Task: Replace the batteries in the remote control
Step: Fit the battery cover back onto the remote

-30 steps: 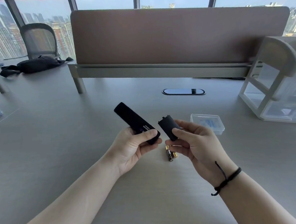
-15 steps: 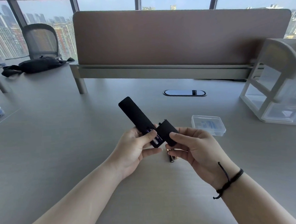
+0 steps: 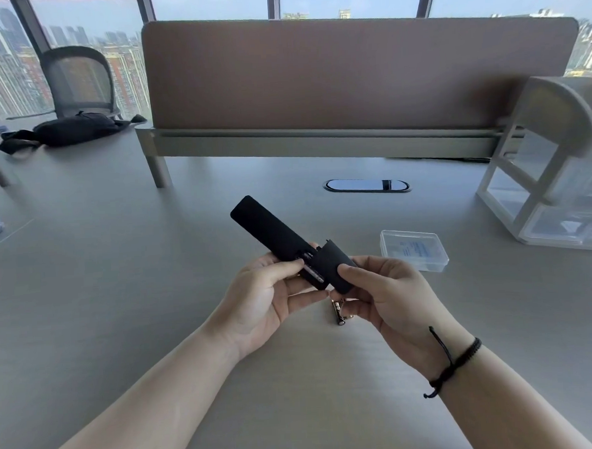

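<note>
1. Closest to the camera, both forearms reach in over the desk (image 3: 86, 304), and the right wrist wears a black cord bracelet (image 3: 456, 363).
2. Just past the wrists, the left hand (image 3: 267, 301) grips the lower end of the black remote control (image 3: 274, 235) off the desk, thumb laid across it by the open battery bay.
3. Right beside it, the right hand (image 3: 391, 295) pinches the battery cover (image 3: 336, 267), thumb on top, its edge touching the remote's open end at an angle, not yet seated.
4. Cells look to be sitting in the bay already, though that part is small and dark, so call it likely.
5. Under the hands, loose batteries (image 3: 340, 313) lie on the desk, probably the spent pair.
6. Further out, a clear plastic box (image 3: 414, 254) sits to the right.
7. Judgement: swap seems done; what's left is sliding the cover home until it closes flush.
</note>
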